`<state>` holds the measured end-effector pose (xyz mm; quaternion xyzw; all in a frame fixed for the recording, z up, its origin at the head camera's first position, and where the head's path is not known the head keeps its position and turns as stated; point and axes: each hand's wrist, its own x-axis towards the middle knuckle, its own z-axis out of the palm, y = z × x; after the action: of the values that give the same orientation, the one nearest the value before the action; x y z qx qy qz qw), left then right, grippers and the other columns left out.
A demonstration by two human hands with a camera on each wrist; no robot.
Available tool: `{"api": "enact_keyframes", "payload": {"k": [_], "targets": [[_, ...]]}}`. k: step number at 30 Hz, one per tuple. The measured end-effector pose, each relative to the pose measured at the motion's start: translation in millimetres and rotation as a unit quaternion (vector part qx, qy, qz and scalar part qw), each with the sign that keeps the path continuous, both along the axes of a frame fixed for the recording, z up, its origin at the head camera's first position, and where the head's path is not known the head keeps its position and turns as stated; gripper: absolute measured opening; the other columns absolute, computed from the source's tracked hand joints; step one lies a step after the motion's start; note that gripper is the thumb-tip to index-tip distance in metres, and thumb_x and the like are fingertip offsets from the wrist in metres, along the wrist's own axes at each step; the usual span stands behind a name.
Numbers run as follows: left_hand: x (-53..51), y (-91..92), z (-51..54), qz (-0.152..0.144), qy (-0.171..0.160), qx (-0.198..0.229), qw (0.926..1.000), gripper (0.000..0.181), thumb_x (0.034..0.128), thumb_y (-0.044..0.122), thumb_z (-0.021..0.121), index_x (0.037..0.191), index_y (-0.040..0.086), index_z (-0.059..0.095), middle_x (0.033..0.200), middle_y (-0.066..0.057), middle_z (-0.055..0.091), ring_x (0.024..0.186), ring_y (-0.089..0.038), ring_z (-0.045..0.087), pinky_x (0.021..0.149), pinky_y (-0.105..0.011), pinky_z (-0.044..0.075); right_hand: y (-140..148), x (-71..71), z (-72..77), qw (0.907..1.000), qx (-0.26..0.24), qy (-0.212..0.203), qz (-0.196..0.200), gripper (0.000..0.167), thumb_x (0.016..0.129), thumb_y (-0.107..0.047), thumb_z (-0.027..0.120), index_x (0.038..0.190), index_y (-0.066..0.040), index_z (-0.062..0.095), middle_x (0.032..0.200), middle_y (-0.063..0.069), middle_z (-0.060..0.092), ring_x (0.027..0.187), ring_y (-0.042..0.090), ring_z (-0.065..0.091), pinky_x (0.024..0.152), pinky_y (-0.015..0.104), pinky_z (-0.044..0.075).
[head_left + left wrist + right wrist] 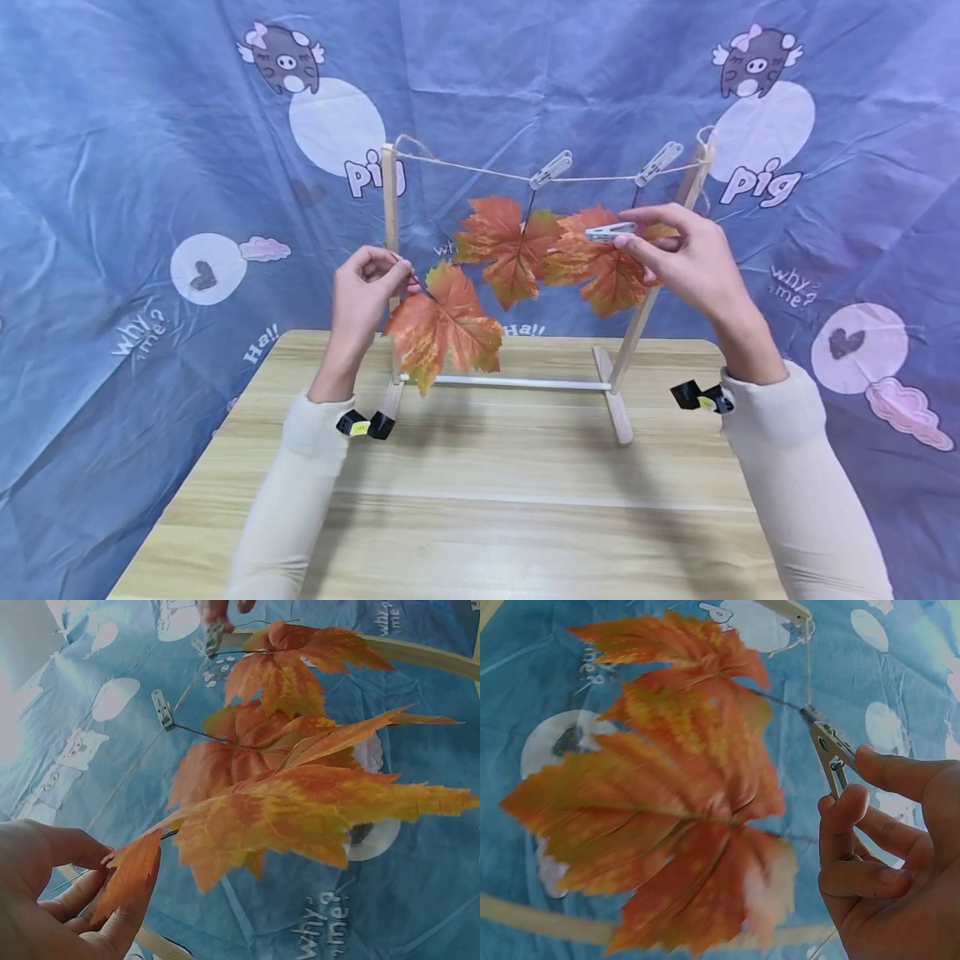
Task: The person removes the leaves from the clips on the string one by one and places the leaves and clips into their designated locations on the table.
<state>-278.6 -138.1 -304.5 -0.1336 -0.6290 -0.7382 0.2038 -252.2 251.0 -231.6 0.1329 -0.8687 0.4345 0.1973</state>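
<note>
My left hand [367, 287] pinches the thin stem of an orange artificial maple leaf [446, 325], which hangs in front of the frame's left post. Between thumb and fingertips, my right hand [693, 258] holds a pale clothespin [611, 232]; the right wrist view shows that hand [900, 862] below the clothespin [826, 754]. Behind it, a second maple leaf [506, 246] and a third [607, 271] hang from a string [472, 169]. One clothespin [551, 169] grips the second leaf's stem, and another clothespin [660, 164] is above the third.
The string runs between a left wooden post [390, 200] and a right wooden post [637, 333]. A white rod [517, 382] joins the posts low down. This stand is on a wood-grain table [487, 517], before a blue printed cloth [150, 100].
</note>
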Motion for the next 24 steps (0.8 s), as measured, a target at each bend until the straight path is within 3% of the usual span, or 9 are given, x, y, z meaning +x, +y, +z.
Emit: {"api": "enact_keyframes", "payload": {"k": [7,12,15,20,24], "targets": [[1.0,-3.3,-18.0,-0.012,-0.019,0.019,0.9996,0.011,0.0982,-0.006,0.069,0.093,0.002,0.063,0.084,-0.004,0.074,0.072,-0.015,0.075,0.071,-0.031,0.07,24.1,5.2,-23.9,0.9994,0.018,-0.005,-0.031,0.035,0.099,-0.032,0.079,0.128,-0.014,0.073,0.094,-0.022,0.066,0.056,0.004,0.064,0.051,0.019,0.053],[1.9,-3.3,-31.3,-0.021,-0.028,0.043,0.9985,0.014,0.0982,-0.009,0.067,0.091,0.003,0.062,0.084,-0.004,0.075,0.072,-0.015,0.076,0.072,-0.031,0.07,44.7,8.7,-40.0,0.9973,0.032,-0.039,-0.054,0.038,0.1,-0.036,0.077,0.132,-0.016,0.069,0.076,-0.027,0.066,0.055,0.004,0.062,0.047,0.025,0.045],[2.6,-2.6,-39.7,-0.026,-0.037,0.061,0.9971,0.015,0.098,-0.01,0.066,0.09,0.002,0.062,0.083,-0.004,0.076,0.072,-0.016,0.076,0.072,-0.032,0.07,57.2,10.3,-50.4,0.9958,0.031,-0.06,-0.062,0.043,0.101,-0.038,0.075,0.135,-0.014,0.065,0.062,-0.018,0.064,0.055,0.004,0.061,0.045,0.028,0.039],[3.8,-1.4,-54.1,-0.029,-0.057,0.095,0.9934,0.017,0.0978,-0.011,0.065,0.089,0.003,0.062,0.082,-0.006,0.075,0.072,-0.016,0.076,0.074,-0.032,0.07,73.4,12.6,-67.5,0.9945,0.017,-0.074,-0.072,0.048,0.102,-0.041,0.073,0.139,-0.012,0.063,0.064,-0.014,0.063,0.054,0.005,0.061,0.047,0.03,0.038],[4.4,-0.2,-64.9,-0.038,-0.072,0.115,0.99,0.019,0.0978,-0.012,0.064,0.088,0.004,0.063,0.081,-0.007,0.075,0.072,-0.016,0.075,0.076,-0.032,0.07,84.2,13.9,-78.4,0.9927,0.016,-0.083,-0.086,0.051,0.103,-0.044,0.07,0.145,-0.015,0.063,0.068,-0.014,0.063,0.055,0.008,0.061,0.053,0.028,0.042]]}}
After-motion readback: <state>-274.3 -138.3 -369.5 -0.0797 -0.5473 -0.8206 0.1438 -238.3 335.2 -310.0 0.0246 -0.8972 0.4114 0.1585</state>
